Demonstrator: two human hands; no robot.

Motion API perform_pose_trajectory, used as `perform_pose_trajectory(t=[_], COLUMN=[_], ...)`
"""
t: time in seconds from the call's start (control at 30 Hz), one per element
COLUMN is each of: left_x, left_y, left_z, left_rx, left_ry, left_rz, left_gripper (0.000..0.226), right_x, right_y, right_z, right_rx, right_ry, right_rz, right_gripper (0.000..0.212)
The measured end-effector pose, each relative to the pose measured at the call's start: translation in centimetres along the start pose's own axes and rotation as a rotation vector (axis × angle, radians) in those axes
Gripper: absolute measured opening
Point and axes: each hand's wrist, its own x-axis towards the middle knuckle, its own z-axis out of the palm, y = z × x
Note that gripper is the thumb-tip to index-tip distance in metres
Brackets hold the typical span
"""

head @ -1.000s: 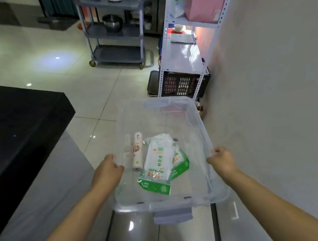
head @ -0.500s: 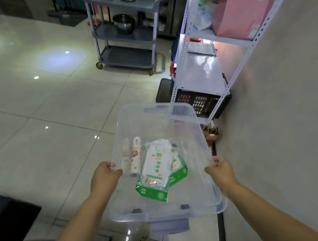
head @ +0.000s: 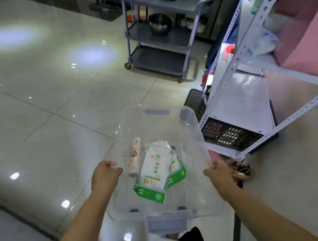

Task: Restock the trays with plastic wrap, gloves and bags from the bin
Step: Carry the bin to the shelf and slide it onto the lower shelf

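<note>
Ahead, a grey wheeled cart stands far off on the tiled floor. A white slotted-steel shelf unit, with a black crate under it, stands at the right, close beside the clear bin. The left hand grips the bin's left rim and the right hand grips the right rim, fingers curled over each edge. Inside, a roll of plastic wrap lies just right of the left fingers. Two green-and-white packets lie overlapped at the centre, between the hands and touched by neither.
</note>
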Motion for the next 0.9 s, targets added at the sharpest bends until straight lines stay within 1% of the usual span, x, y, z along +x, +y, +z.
perform_pose_trajectory(t=[0.07, 0.27, 0.4, 0.47, 0.7, 0.8, 0.9], left_x=[2.3, 9.8, 17.2, 21.7, 38.2, 44.1, 49.4], left_y=[1.9, 5.9, 8.6, 10.1, 17.3, 20.8, 24.3], left_z=[0.4, 0.6, 0.4, 0.2, -2.1, -2.5, -1.3], left_rx=[0.002, -0.028, -0.03, -0.03, 0.049, 0.098, 0.15], left_ry=[0.026, 0.1, 0.098, 0.078, -0.048, -0.094, -0.15], left_rz=[-0.011, -0.059, -0.042, -0.026, 0.073, 0.115, 0.151], left_gripper=[0.032, 0.031, 0.031, 0.032, 0.034, 0.033, 0.033], right_x=[3.3, 11.7, 17.3, 20.0, 27.0, 29.4, 32.5], right_y=[-2.5, -8.9, -12.6, -14.5, -22.7, -26.0, -28.0], right_z=[0.6, 4.2, 8.0, 10.3, 18.7, 21.0, 22.2], right_rx=[-0.028, -0.082, -0.097, -0.104, -0.08, -0.043, -0.016], right_ry=[-0.026, -0.059, -0.074, -0.05, 0.118, 0.158, 0.201], right_rz=[-0.025, -0.053, -0.049, -0.042, 0.012, 0.048, 0.082], right_gripper=[0.03, 0.028, 0.027, 0.026, 0.027, 0.025, 0.024])
